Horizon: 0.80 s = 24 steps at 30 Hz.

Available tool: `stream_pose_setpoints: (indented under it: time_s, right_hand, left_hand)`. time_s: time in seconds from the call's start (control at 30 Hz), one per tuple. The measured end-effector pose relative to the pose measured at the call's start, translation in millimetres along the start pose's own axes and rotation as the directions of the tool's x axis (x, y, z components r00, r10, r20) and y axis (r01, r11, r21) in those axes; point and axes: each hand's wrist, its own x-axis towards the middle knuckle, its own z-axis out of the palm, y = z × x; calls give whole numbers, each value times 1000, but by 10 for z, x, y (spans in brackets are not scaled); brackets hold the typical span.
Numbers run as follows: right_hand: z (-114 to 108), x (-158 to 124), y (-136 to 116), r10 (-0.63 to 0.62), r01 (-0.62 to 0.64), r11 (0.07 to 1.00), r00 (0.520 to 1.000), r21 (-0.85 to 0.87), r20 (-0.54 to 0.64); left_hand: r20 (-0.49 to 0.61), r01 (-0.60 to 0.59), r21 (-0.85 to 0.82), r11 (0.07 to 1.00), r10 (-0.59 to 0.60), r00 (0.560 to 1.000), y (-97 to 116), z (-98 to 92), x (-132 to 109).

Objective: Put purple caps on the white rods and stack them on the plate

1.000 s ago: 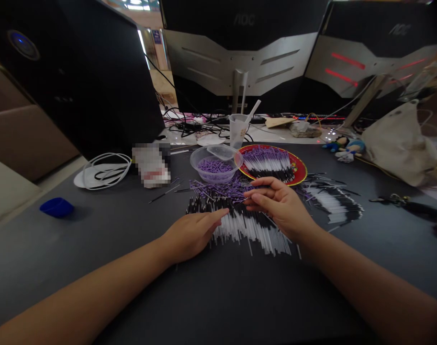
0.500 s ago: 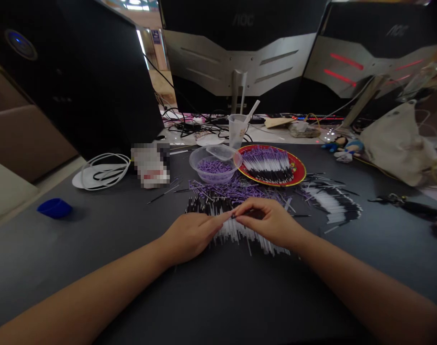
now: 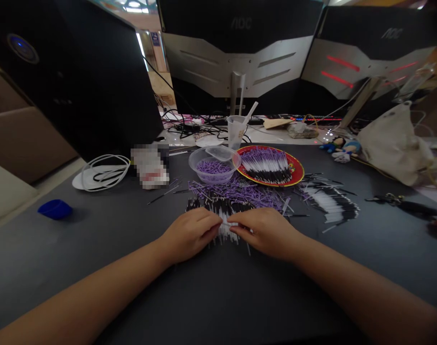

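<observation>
A heap of thin black-and-white sticks (image 3: 218, 211) lies on the dark desk mat (image 3: 218, 297) in front of me. My left hand (image 3: 191, 233) rests on the near left of the heap, fingers curled, fingertips pinched on a stick. My right hand (image 3: 266, 231) lies palm down on the near right of the heap, its thumb and forefinger pinched beside the left fingertips. Loose purple pieces (image 3: 240, 190) are scattered just behind the heap.
A clear bowl of purple pieces (image 3: 213, 165), a red plate (image 3: 300, 171) of finished sticks and a second stick pile (image 3: 331, 201) lie behind. Also here: a plastic cup (image 3: 236, 130), blue lid (image 3: 55, 209), white cable (image 3: 101, 173), bag (image 3: 396, 139), monitors, a computer case.
My right hand came down from above the purple pieces toward me onto the stick heap and met the left fingertips. The left hand curled its fingers and barely shifted.
</observation>
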Motion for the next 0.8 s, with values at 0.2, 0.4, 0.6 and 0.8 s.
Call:
stream_pose_setpoints:
  time_s: [0.2, 0.4, 0.6, 0.8]
  right_hand:
    - [-23, -29, -16, 25, -55, 950, 995, 308, 102]
    - [4, -12, -36, 59, -70, 977, 996, 202, 60]
    - [48, -2, -59, 72, -69, 977, 997, 201, -8]
    - [11, 28, 91, 221, -150, 945, 948, 292, -228]
  left_hand:
    - [-163, 156, -65, 986, -165, 973, -71, -5, 6]
    - [-158, 224, -75, 972, -234, 959, -18, 23, -11]
    - [-72, 119, -25, 993, -120, 990, 92, 19, -13]
    - [-84, 133, 1, 991, -132, 988, -2, -4, -2]
